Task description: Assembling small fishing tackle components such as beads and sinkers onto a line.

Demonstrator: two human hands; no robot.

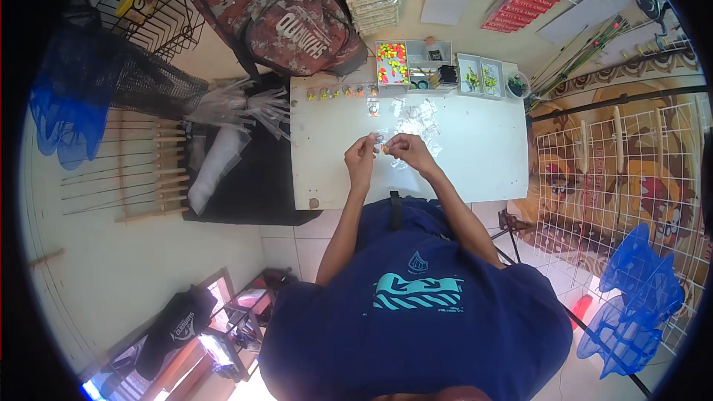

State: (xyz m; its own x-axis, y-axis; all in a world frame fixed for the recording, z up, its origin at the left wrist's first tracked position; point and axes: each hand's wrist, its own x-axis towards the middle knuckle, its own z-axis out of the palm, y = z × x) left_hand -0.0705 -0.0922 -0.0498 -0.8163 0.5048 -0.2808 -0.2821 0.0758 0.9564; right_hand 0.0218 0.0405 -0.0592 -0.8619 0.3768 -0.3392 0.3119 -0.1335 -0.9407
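Note:
Over the white table [334, 171], my left hand [361, 157] is closed in a pinch on a small clear plastic bag [379, 137]. Close beside it, my right hand [411, 152] pinches a small orange-yellow piece [385, 149] at the bag; whether the piece is inside cannot be made out. A loose pile of small clear bags [422, 120] lies just beyond my right hand. Farther back lies one packet [373, 107] with an orange bit in it. Along the back left edge runs a row of small filled packets [334, 93].
At the table's back stand a tray of red and yellow floats [392, 64], a grey compartment box [429, 56] and white trays with green pieces [481, 78]. A camouflage backpack [297, 22] sits behind left. Fishing rods [587, 52] and a wire rack [601, 163] are at right.

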